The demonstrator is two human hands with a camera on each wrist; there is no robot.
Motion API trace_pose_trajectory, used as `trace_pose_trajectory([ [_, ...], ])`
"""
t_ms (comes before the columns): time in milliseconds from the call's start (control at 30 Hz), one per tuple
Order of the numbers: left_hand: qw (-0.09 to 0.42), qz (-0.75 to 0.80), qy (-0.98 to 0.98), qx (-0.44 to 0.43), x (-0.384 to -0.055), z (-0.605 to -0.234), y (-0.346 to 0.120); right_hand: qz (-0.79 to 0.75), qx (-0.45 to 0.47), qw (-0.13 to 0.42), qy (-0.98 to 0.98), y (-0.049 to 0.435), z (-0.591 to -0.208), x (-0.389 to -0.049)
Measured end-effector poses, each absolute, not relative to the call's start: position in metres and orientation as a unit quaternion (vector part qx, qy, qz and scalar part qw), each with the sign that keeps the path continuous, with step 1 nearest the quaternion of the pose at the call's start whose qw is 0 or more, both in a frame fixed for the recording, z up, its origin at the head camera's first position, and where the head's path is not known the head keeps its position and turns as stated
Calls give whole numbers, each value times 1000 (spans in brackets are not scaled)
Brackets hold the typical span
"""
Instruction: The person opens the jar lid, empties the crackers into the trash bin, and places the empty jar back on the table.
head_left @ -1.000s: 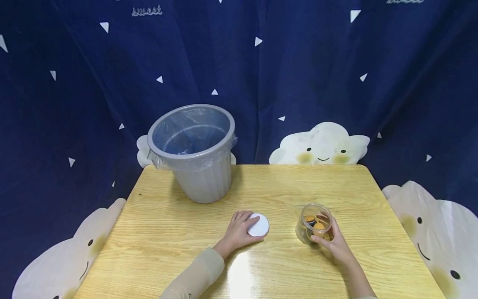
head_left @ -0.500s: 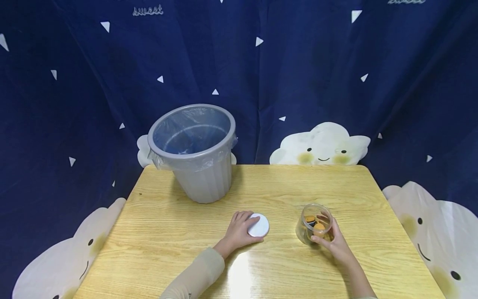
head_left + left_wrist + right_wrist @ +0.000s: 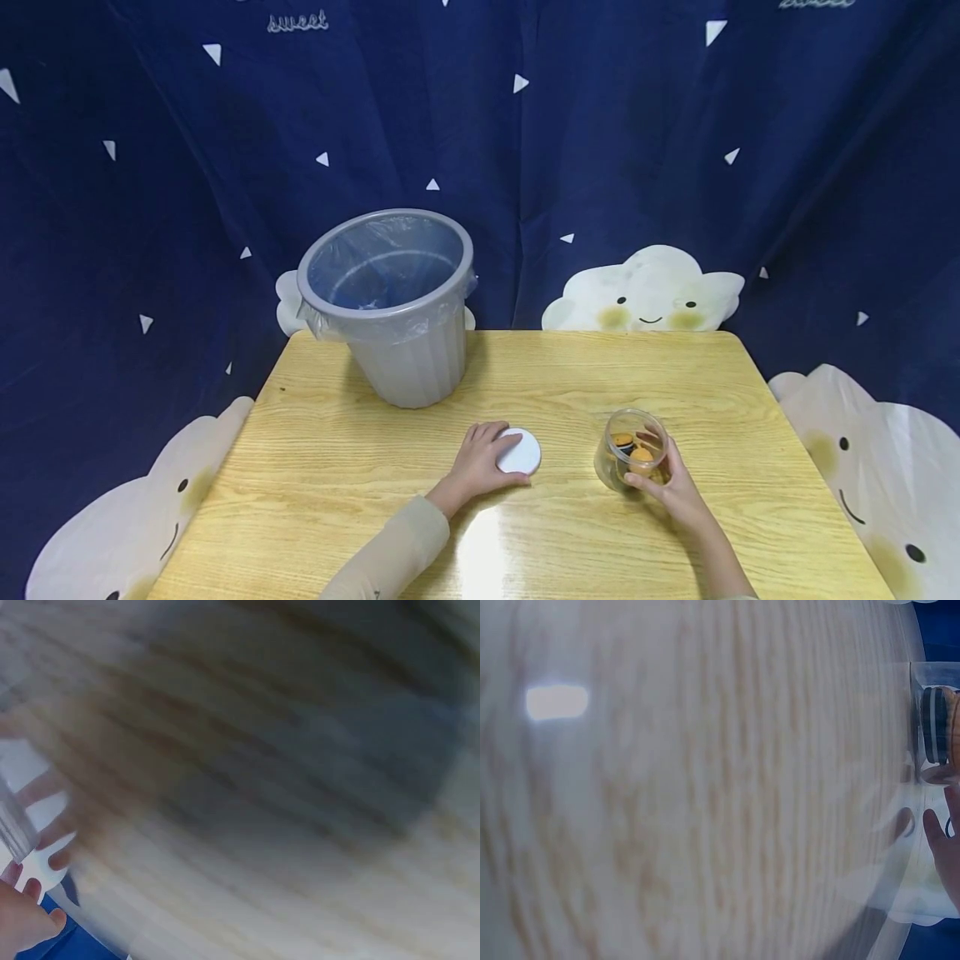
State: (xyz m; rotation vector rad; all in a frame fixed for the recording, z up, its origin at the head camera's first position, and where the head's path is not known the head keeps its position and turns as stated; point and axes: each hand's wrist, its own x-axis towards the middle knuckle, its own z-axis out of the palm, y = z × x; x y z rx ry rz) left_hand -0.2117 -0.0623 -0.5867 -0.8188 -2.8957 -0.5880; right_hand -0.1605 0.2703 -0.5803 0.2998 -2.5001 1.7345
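Note:
My left hand (image 3: pixel 480 461) grips a white round lid (image 3: pixel 522 455) at its left side, thumb along the near edge and fingers at the far edge. Farther right, a clear jar (image 3: pixel 603 468) stands open-topped on the table, held from its right side by my right hand (image 3: pixel 672 492), whose fingers curl round behind it. Inside the jar lie round orange-topped pieces like macarons (image 3: pixel 641 455), one with dark and pale layers. The right wrist view catches the dark layered piece (image 3: pixel 934 724) through the jar wall. In the left wrist view only part of my left hand (image 3: pixel 26 922) shows.
A grey trash bin (image 3: pixel 412 367) with a clear plastic liner stands at the back left of the wooden table (image 3: pixel 315 467). Behind the table hangs a dark blue curtain (image 3: pixel 615 150) with white triangles and smiling clouds.

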Motion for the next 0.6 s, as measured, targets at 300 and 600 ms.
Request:
trace_pose_trajectory([
  [300, 49, -191, -944, -264, -215, -577, -63, 575, 99, 41, -811, 270, -579, -160],
  [600, 74, -219, -946, -229, -215, -564, -72, 579, 100, 40, -808, 270, -579, -160],
])
